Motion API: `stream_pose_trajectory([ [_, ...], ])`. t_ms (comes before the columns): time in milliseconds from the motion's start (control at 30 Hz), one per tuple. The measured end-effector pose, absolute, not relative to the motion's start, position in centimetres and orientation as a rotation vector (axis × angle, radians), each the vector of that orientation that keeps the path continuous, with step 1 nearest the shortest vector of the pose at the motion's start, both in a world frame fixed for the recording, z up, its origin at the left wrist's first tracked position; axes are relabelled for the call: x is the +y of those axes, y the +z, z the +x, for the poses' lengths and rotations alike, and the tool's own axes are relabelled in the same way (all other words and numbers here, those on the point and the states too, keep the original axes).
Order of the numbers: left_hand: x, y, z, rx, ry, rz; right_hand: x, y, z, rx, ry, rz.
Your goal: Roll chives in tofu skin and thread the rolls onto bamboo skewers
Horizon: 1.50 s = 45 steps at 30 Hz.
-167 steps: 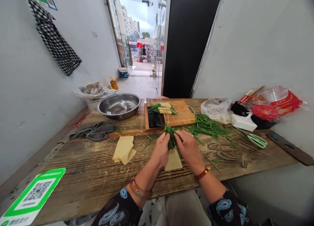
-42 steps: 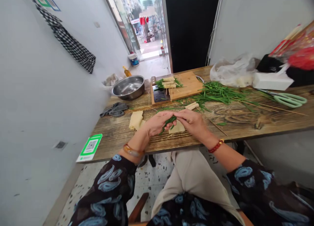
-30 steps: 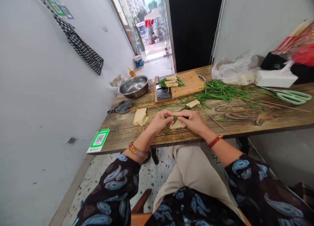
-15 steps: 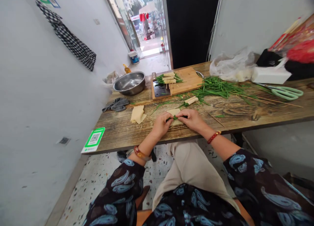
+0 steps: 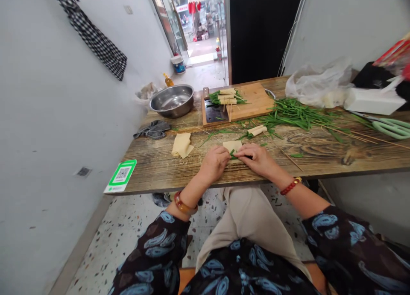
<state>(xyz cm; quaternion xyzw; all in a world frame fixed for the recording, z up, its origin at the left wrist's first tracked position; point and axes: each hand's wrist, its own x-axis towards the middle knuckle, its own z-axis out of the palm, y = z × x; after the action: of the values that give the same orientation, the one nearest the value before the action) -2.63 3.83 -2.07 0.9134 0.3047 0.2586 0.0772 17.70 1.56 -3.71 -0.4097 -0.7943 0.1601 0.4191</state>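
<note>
A tan tofu sheet (image 5: pixel 232 146) lies on the wooden table in front of me, with a small bundle of green chives (image 5: pixel 233 153) across its near part. My left hand (image 5: pixel 215 163) is closed, its fingers pinching the near left side of the sheet and the chive ends. On the other side, my right hand (image 5: pixel 259 159) is closed on the near right side, thumb and fingers pressed together. The sheet's near edge is mostly hidden by the fingers. Just beyond the hands lie finished rolls (image 5: pixel 257 131) with chives sticking out.
Spare tofu sheets (image 5: pixel 182 144) lie to the left. Farther back are a steel basin (image 5: pixel 173 101), a grey cloth (image 5: pixel 153 129), a cutting board (image 5: pixel 253 102) with skewered rolls (image 5: pixel 228 97) and a cleaver (image 5: pixel 216 115). Loose chives (image 5: pixel 296 114), skewers and green-handled scissors (image 5: pixel 392 127) lie right.
Both hands have drawn slightly toward the table's near edge, and more of the sheet shows beyond the fingers. My head view has shifted a little.
</note>
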Motion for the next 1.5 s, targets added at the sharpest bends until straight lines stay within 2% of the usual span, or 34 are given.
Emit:
stream_pose_trajectory([
  [300, 3.5, -2.1, -2.8, 0.924, 0.730, 2.769, 1.3, -3.2, 18.2, -2.028, 0.481, -1.028],
  [700, 3.3, -1.5, -3.6, 0.784, 0.683, 2.660, 0.5, -2.6, 18.6, -2.198, 0.297, -0.988],
  [933, 3.3, -1.5, -3.5, 0.802, 0.592, 2.846, 0.1, -2.4, 18.5, -2.211, 0.246, -1.002],
  [1200, 4.1, -2.3, -3.2, 0.854, 0.820, 2.636, 0.5, -2.6, 18.3, -2.180, 0.298, -1.051],
  [1500, 4.0, -2.2, -2.5, 0.994, 0.836, 2.566, 0.5, -2.4, 17.7, -2.223, 0.210, -1.154],
])
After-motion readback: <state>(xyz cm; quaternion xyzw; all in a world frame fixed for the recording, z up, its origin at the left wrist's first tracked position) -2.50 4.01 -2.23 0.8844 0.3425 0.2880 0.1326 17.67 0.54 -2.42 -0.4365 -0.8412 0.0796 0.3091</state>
